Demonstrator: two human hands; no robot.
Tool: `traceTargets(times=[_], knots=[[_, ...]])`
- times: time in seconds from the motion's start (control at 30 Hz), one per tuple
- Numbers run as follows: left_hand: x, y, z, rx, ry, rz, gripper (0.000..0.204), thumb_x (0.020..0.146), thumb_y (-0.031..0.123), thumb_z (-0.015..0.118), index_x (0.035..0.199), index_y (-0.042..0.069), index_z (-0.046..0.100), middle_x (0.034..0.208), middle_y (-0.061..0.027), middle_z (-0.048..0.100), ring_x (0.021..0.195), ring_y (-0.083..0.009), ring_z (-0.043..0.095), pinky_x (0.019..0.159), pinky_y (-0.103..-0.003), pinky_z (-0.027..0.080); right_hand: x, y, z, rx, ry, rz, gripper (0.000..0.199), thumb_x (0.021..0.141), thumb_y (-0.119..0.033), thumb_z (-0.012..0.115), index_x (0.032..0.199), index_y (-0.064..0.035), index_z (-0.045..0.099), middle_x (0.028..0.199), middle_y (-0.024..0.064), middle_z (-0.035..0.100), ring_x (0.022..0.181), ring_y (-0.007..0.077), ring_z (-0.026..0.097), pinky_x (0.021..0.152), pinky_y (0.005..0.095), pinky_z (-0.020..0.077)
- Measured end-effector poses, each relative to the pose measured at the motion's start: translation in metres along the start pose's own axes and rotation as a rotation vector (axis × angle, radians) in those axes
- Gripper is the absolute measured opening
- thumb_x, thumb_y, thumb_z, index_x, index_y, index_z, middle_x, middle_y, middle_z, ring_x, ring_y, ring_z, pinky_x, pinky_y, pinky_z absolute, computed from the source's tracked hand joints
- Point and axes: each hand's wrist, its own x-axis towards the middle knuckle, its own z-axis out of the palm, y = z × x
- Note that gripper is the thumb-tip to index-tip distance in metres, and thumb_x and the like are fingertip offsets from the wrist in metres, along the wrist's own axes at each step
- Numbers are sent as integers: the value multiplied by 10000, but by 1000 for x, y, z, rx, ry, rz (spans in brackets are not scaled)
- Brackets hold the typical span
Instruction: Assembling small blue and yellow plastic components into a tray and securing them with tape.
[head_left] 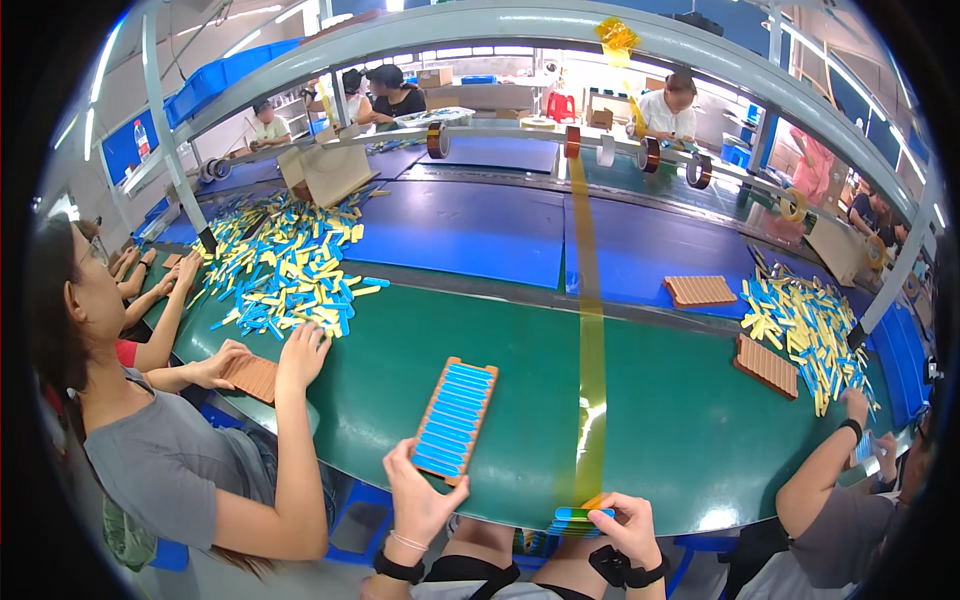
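A brown tray (490,374), its grooves lined with blue strips (455,420), sits over a green worktop (530,370) directly in front of a seated worker, its far end aimed between 12 and 1 o'clock. The worker's left hand (420,497) is clamped on the tray's near end, thumb on one side and fingers on the other; from where I stand I cannot tell whether that end is lifted. Towards 4 o'clock of the tray, the right hand (628,530) pinches a small bunch of blue and yellow pieces (578,516) at the table's near edge, where a band of amber tape (592,360) ends beside the fingers. The tape runs back towards 12 o'clock to a roll (572,142) on an overhead rail.

Between 10 and 11 o'clock of the tray spreads a heap of loose blue and yellow strips (300,265); near 9 o'clock a co-worker in grey (150,460) grips another grooved tray (252,377). A second heap (805,325) lies between 2 and 3 o'clock, two brown blocks (767,367) near it. At 1 o'clock, across the line, a person in white (655,112) bends over the work.
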Motion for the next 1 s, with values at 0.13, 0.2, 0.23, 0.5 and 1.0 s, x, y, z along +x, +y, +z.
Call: traceTargets(times=[0.13,0.2,0.23,0.5,1.0], knots=[[-18,32,16,45,-92,98,1005,546,191,741,1253,-126,100,1127,-220,376,1013,-330,331,892,-403,301,-7,-11,2,70,106,20,47,754,4,590,756,48,574,777,58,593,692,76,504,624,201,404],[-28,44,28,50,-136,86,1023,548,218,751,1257,-125,99,1160,-220,366,1019,-337,317,899,-408,289,-8,-14,5,81,131,-21,51,754,4,592,768,50,577,772,50,589,695,72,503,627,196,405],[-32,50,32,45,-148,84,1023,548,218,751,1257,-125,99,1160,-220,366,1019,-337,317,899,-408,289,-8,-15,6,78,140,-12,51,754,4,592,768,50,577,772,50,589,695,72,503,627,196,405],[-37,50,21,78,-291,129,795,601,237,733,1185,-110,320,1255,-232,310,978,-335,361,851,-404,313,-11,-21,12,89,200,-5,53,761,-7,576,758,44,565,730,30,567,672,60,482,602,187,380],[-45,66,38,7,-363,236,532,629,138,680,1091,-34,479,1230,-110,434,900,-238,445,742,-318,308,-15,-16,24,73,398,247,151,789,-31,579,895,23,486,752,80,604,674,56,552,565,161,432]])
